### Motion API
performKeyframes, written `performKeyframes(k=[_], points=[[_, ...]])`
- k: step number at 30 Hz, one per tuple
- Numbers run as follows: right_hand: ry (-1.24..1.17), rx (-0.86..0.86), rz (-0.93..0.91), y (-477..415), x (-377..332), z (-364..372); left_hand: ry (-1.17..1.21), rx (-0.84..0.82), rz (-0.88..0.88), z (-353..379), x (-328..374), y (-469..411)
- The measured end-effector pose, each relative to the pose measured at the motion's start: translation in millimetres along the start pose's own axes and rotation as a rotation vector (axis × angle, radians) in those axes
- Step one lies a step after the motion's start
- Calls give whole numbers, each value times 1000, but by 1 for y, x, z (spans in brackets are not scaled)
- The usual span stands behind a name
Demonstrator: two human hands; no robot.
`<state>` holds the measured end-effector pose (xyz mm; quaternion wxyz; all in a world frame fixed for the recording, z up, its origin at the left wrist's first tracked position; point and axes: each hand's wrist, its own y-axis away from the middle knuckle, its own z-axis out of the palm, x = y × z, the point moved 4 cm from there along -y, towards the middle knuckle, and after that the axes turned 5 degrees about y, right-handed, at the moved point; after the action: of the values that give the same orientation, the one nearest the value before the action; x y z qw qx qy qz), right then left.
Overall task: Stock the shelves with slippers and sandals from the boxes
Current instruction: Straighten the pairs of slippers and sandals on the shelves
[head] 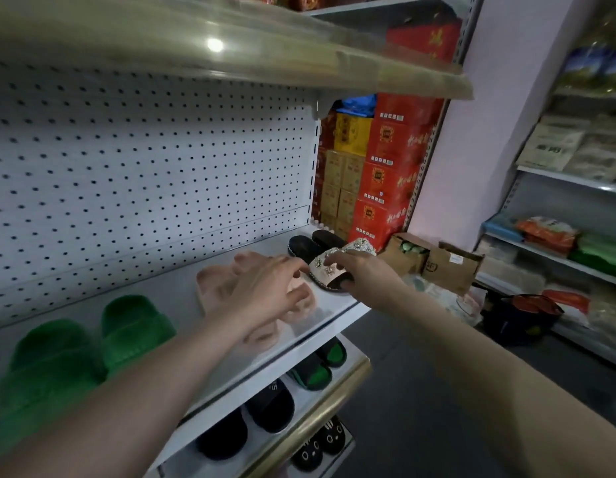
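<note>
A person stocking a shop display reaches both arms to the right end of a white shelf [334,307]. There a beaded sandal [329,270] sits just inside the front edge, close to the corner. The right hand [363,270] is clamped on it, with fingers curled over the jewelled strap and the thumb tucked against the sole at the near side. Its mate [361,243] lies just behind and to the right, touching or nearly touching the knuckles.

The left hand [265,288] is spread flat, holding nothing, and rests on a pair of pink fluffy slippers [216,284]. Its fingertips reach towards the sandal's left edge. The sandal therefore lies directly under the right hand and just to the right of the left, which makes the right the working hand. The sandal's long axis appears to run on a slant from the front edge back towards the pegboard, though the gripping hand hides much of it.

Any squaring-up would likely turn on that slant. The sandal needs to sit parallel to its mate and clear of the pink pair beside it. A pair of black sandals [304,244] stands just behind against the back panel, leaving little room to push deeper.

Green fluffy slippers [134,322] fill the left of the same shelf, and dark slippers [270,405] line the shelf below. Open cardboard boxes [449,267] stand on the floor to the right, well apart from both hands.
</note>
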<state>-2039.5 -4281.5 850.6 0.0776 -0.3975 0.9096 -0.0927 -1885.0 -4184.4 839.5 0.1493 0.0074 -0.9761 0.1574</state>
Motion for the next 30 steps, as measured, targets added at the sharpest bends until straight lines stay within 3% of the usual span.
performKeyframes(k=[6, 14, 18, 25, 30], points=[[3, -58, -55, -62, 72, 14, -19, 70, -81, 27, 5, -60], [73, -241, -113, -121, 161, 40, -33, -35, -278, 85, 15, -120], [121, -344, -204, -134, 176, 62, -8, -102, -357, 105, 20, -132], [131, -246, -310, -148, 181, 82, -25, -90, -437, 125, 18, -145], [112, -273, -335, -152, 183, 85, -10, -41, -439, 127, 15, -145]])
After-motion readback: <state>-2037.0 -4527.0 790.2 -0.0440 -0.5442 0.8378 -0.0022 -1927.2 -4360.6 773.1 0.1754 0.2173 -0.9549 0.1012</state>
